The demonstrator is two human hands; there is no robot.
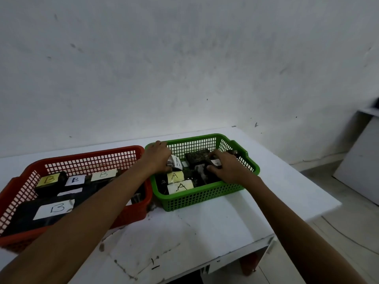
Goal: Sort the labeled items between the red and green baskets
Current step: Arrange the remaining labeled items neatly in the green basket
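A green basket (205, 196) on the right holds several dark items with paper labels marked A (180, 186). To its left, a red basket (131, 217) holds dark items labelled B (56, 209). Both my hands are inside the green basket. My left hand (159, 157) is at its back left corner, fingers closed on a small item with a white A label (176, 161). My right hand (227, 167) grips a dark item with a white label (216, 161) near the basket's right side.
The baskets stand side by side on a white table (205, 232) against a grey-white wall. The table's right edge drops to a tiled floor. A grey board (361, 160) leans at the far right.
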